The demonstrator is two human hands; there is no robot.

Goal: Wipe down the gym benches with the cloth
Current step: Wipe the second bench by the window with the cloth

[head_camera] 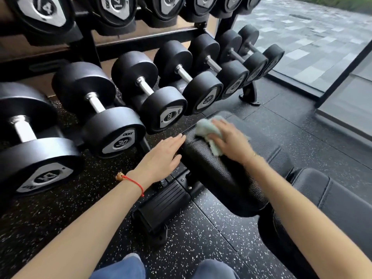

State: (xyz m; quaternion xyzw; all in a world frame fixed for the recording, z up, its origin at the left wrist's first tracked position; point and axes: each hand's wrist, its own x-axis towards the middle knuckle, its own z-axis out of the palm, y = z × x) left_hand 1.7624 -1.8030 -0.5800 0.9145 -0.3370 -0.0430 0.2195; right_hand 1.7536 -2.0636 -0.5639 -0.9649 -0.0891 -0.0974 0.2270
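A black padded gym bench point(217, 168) runs from the lower right toward the dumbbell rack. My right hand point(231, 141) grips a crumpled pale green cloth point(205, 129) and presses it on the far part of the bench pad. My left hand point(161, 156) lies with straight fingers against the left edge of the pad, a red string bracelet on its wrist. Both forearms reach in from the bottom of the view.
A rack of black dumbbells point(112, 117) stands close on the left and ahead of the bench. The bench's black foot point(161, 204) sits on speckled rubber floor point(197, 238). A second padded seat point(330, 194) lies to the right. A glass wall point(322, 47) is at the far right.
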